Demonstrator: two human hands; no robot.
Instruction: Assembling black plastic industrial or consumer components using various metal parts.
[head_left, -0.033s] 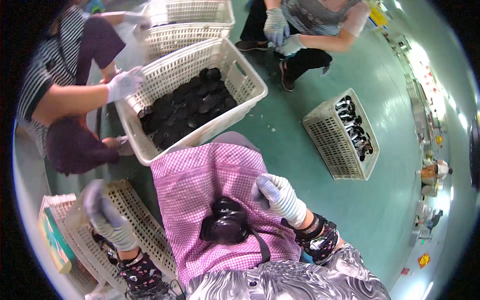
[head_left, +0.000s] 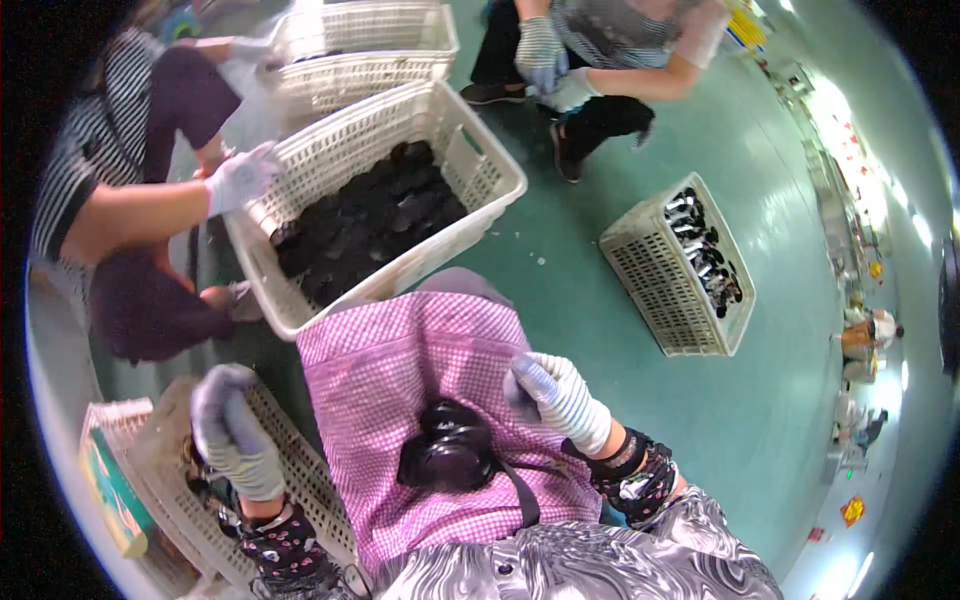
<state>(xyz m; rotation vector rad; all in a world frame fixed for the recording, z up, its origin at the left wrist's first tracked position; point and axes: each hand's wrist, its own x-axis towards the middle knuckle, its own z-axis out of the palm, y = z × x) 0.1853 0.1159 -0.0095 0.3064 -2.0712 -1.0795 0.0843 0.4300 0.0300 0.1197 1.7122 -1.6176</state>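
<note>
We've got the black moulded part sitting on our lap, resting on the pink checked apron, just to the left of and below our right hand. It looks like hard, glossy plastic, rounded and lumpy with a dark strap trailing off toward our waist; we'd judge it light and stiff, a bit slick under knitted gloves, best gripped around its rounded body rather than by the strap. Our right hand is gloved, fingers curled loosely, holding nothing we can make out, close beside the part but apart from it. Our left hand hangs over the low basket at our left, blurred, so we cannot tell its grip. Ahead sits a big white crate full of similar black pieces.
</note>
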